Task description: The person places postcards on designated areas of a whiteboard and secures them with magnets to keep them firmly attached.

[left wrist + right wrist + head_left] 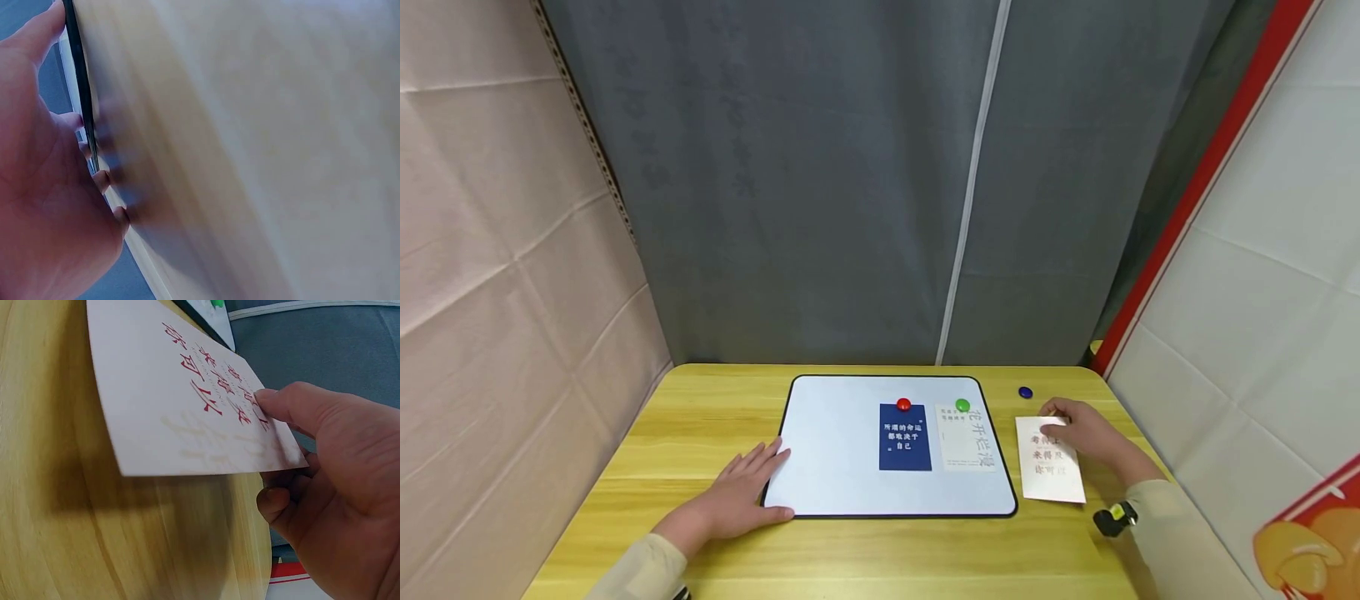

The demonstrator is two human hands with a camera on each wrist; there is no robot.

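Right fingers (297, 405) pinch a card (156, 419) beside the whiteboard (835, 442).

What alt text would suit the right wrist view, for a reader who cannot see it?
A person's right hand pinches a white card printed with red characters, over a wooden table. Behind, a whiteboard corner and a gray curtain are visible.

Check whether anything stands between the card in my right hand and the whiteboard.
Nothing visible does: only tabletop separates the white card in your right hand from the whiteboard. The blue disc lies farther back, off the direct path.
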